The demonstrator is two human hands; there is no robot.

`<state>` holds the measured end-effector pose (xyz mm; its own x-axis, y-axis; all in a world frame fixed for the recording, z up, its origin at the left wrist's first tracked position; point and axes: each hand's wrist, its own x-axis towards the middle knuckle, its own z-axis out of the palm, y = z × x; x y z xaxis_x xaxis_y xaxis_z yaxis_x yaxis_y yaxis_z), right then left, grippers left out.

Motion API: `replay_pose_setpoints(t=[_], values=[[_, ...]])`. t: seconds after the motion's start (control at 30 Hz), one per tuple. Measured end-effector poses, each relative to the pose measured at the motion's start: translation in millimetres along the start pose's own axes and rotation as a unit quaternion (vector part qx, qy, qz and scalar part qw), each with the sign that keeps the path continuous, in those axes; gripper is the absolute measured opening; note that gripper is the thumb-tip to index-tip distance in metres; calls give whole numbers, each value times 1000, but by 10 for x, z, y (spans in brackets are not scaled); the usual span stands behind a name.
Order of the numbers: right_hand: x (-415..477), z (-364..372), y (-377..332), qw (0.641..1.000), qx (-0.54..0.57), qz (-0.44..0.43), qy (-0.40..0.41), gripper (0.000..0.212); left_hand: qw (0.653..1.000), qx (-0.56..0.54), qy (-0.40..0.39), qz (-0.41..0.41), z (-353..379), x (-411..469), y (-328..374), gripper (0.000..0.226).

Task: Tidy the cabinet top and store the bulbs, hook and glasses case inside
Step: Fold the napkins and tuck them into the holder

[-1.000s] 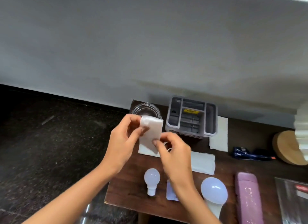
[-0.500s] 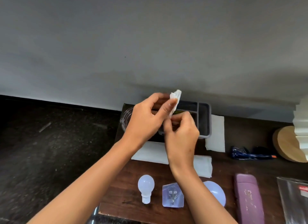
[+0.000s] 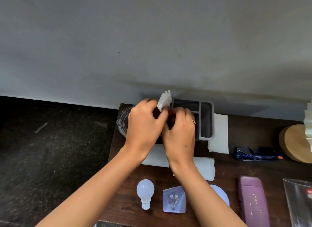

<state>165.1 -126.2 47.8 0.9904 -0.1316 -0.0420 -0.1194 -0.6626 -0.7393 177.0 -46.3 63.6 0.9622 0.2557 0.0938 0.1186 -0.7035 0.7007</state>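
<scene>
On the dark wooden cabinet top [image 3: 249, 169], a small white bulb [image 3: 145, 193] lies near the front edge. Right of it lies a clear adhesive hook [image 3: 174, 199]. A larger white bulb [image 3: 221, 195] is mostly hidden behind my right forearm. A purple glasses case [image 3: 253, 202] lies further right. My left hand [image 3: 145, 123] and my right hand [image 3: 179, 130] are pressed together at the back of the top. Both pinch a folded white tissue [image 3: 164, 100] that sticks up above the fingers.
A grey divided organiser [image 3: 205, 120] stands behind my hands, with a glass jar [image 3: 123, 123] to its left. White tissues [image 3: 218, 133] lie flat around it. A blue wrapper [image 3: 255, 155], a wooden disc [image 3: 297, 142] and a clear packet [image 3: 300, 203] sit at the right.
Both hands moved away from me toward the organiser with the tissue, which went from a flat square to a folded piece pinched upright. The hook, hidden at first, is uncovered.
</scene>
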Motion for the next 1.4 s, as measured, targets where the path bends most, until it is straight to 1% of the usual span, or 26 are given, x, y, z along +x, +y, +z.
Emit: replay_pose_setpoints(t=[0.13,0.23,0.33,0.43,0.5,0.57,0.6,0.63,0.7,0.77,0.83,0.9,0.97,1.03,1.1,1.17,1.27,1.33,1.37,1.4], values=[[-30,-15,-6,1000,-7,1,3,16,1000,20,-3,-5,46,-27,-24,15],[-69,-37,9,1000,-2,10,2,18,1000,4,0,-16,78,-61,-28,11],[-102,-71,25,1000,-3,20,-19,24,998,-41,-8,-35,94,-114,-39,22],[-144,-122,29,999,14,21,-23,28,998,-54,-16,-36,102,-165,-64,21],[-216,-167,14,1000,27,-2,10,28,998,-61,-12,-30,95,-195,-80,16],[-334,-218,18,996,40,-49,59,26,996,-82,-5,-31,60,-236,-104,17],[-410,-231,37,993,40,-78,73,25,995,-95,5,-38,32,-265,-131,17],[-494,-229,75,991,33,-109,69,25,993,-107,17,-51,2,-303,-171,15],[-653,-186,193,986,0,-168,12,26,987,-123,40,-96,-52,-429,-295,11],[-741,-95,344,973,-71,-209,-65,32,981,-108,41,-153,-76,-633,-442,11],[-746,17,441,957,-142,-216,-134,44,980,-40,15,-193,-53,-870,-580,22],[-700,118,472,943,-182,-221,-169,43,975,29,-18,-218,-17,-1045,-686,35],[-643,205,470,927,-230,-229,-186,45,969,62,-37,-237,16,-1106,-776,46],[-605,276,497,908,-273,-247,-201,41,967,74,-42,-242,43,-1082,-841,50],[-587,305,511,894,-297,-258,-217,42,966,69,-50,-243,62,-1030,-867,45],[-568,313,508,886,-317,-261,-217,43,966,54,-71,-245,70,-990,-852,34],[-569,278,455,886,-331,-244,-216,56,966,32,-97,-238,29,-962,-826,20],[-597,217,409,896,-318,-238,-198,57,972,10,-100,-211,-27,-964,-792,12],[-623,171,383,906,-301,-231,-189,56,977,-3,-99,-189,-70,-971,-759,11],[-656,118,357,917,-278,-220,-183,56,981,-16,-100,-164,-124,-974,-719,17]])
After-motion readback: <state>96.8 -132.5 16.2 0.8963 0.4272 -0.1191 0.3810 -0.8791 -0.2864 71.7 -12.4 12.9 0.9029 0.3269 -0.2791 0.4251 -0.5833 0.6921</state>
